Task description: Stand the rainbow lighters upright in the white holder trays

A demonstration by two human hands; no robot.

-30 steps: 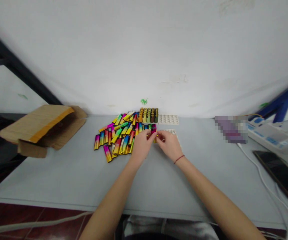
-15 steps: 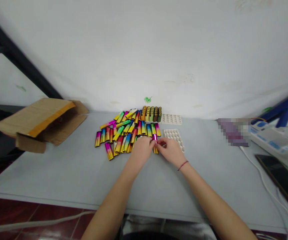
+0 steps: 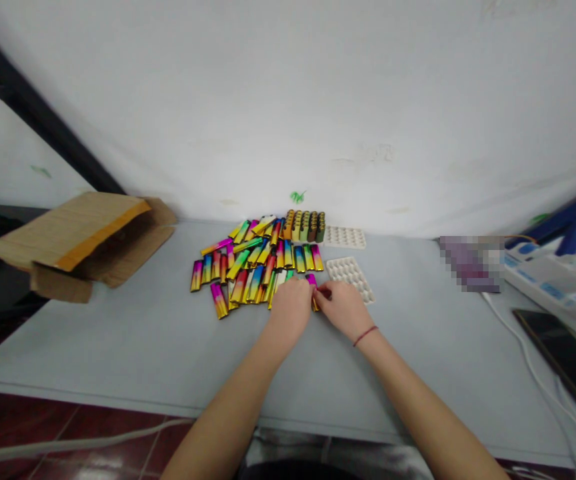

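Observation:
My left hand (image 3: 291, 308) is closed at the left side of a shiny pink-and-gold case (image 3: 311, 281), about the size of a lighter. Its fingertips are mostly hidden behind the knuckles. From the right, my right hand (image 3: 341, 303) pinches the same case between thumb and fingers. The case lies low over the table, partly covered by both hands. Just left of and beyond the hands spreads a pile of similar rainbow-and-gold cases (image 3: 254, 283). Several of them lie side by side in a short row (image 3: 299, 259) beyond my fingers.
Gold-topped upright pieces (image 3: 305, 227) stand in a block near the wall. Two white trays with round hollows, one at the back (image 3: 345, 237) and one closer (image 3: 351, 278), lie to the right. An open cardboard box (image 3: 88, 233) is at left; a phone (image 3: 563, 357) and power strip (image 3: 548, 280) are at right.
My left hand has turned and closed further over the case, hiding its thumb. Both hands stay at the pink-and-gold case, which shows slightly lower. The view has shifted slightly.

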